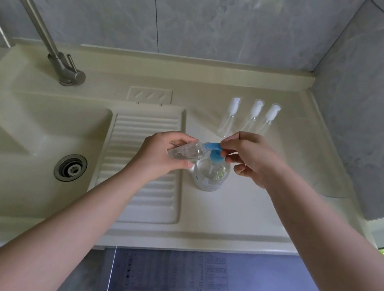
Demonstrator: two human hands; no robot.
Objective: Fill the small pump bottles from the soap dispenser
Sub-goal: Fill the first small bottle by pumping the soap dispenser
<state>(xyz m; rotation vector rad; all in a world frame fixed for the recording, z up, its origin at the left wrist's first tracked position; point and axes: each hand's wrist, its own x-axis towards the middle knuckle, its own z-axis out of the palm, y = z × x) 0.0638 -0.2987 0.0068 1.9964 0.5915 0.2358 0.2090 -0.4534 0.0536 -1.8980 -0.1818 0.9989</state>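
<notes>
A clear soap dispenser [210,174] with a blue pump head [214,150] stands on the cream counter [238,212] beside the ribbed drainboard. My left hand [158,156] grips a small clear bottle [184,153], tilted, with its open mouth up against the blue nozzle. My right hand [251,157] pinches the blue pump head with thumb and forefinger. Three more small pump bottles [249,118] with white pump tops stand in a row behind, near the back edge.
A sink basin [21,130] with a metal drain lies to the left, under a curved steel faucet [40,23]. The ribbed drainboard [141,162] sits between sink and dispenser. Grey tiled walls close in at the back and right.
</notes>
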